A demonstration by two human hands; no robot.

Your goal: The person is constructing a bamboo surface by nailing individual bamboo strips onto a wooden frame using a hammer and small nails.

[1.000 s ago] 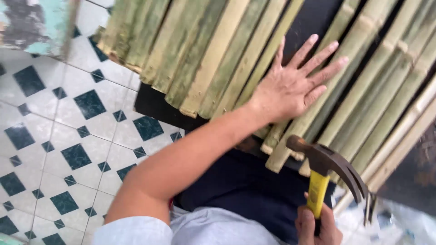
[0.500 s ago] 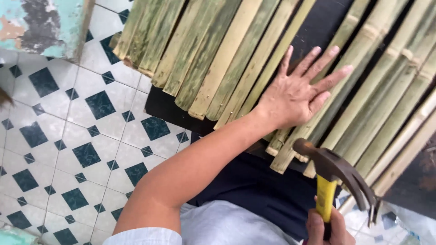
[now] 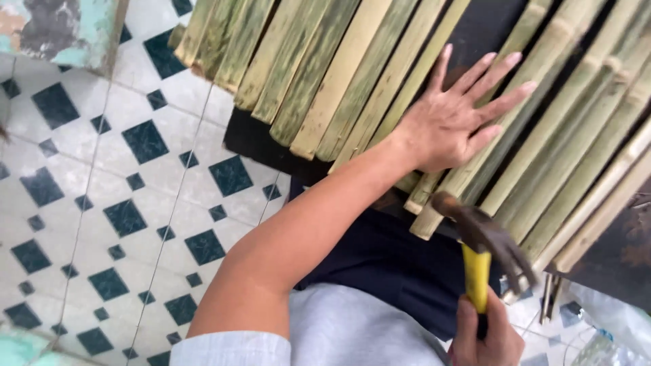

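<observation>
My left hand lies flat with fingers spread on a row of split green-yellow bamboo slats laid side by side on a dark surface. It presses on the slats near their cut ends. My right hand, at the bottom edge, grips the yellow handle of a claw hammer. The rusty dark hammer head hangs just below the slat ends, close to my left hand's wrist side.
A white floor with dark blue diamond tiles fills the left. A peeling painted wall or board sits at the top left. Clear plastic and small metal bits lie at the bottom right.
The hammer head has shifted left and up toward the slat ends. My left hand stays flat on the bamboo, and the view has drifted slightly.
</observation>
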